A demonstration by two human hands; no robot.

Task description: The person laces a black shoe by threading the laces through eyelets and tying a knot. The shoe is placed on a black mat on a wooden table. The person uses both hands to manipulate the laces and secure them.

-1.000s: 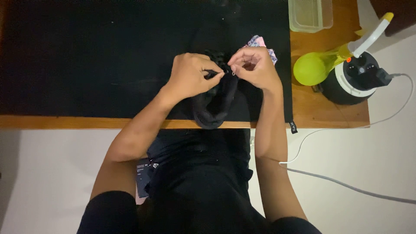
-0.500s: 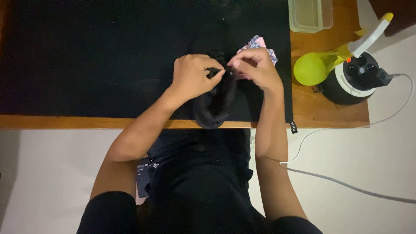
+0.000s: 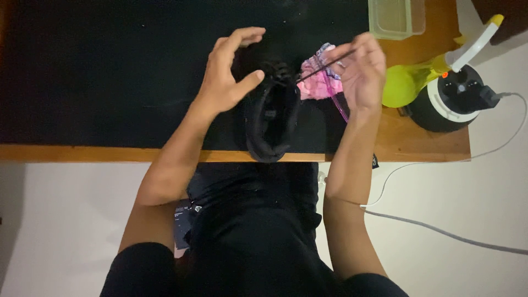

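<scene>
A moment earlier both your hands were bunched together over the top of the black shoe (image 3: 270,118), working close at its laces. By this frame they had parted. Your right hand (image 3: 360,74) had drawn away to the right and a little farther up the table, pinching a dark lace (image 3: 324,66) between thumb and fingers so that it ran taut from the knot of lacing at the shoe's far end to your fingertips. Your left hand (image 3: 225,74) had let go and lifted off to the left, fingers spread and curled loosely, thumb pointing toward the shoe's collar but holding nothing.

The shoe itself lay where it had been, on the black mat (image 3: 99,71), its near end hanging over the table's (image 3: 423,137) wooden edge just above your lap. A pink crumpled bag (image 3: 319,85) sat just right of the shoe, partly behind your right hand. Further right stood a yellow-green spray bottle (image 3: 407,82) and a round black device (image 3: 451,99).

That pull suggested a length of lace had just been threaded through and was being drawn tight.
</scene>
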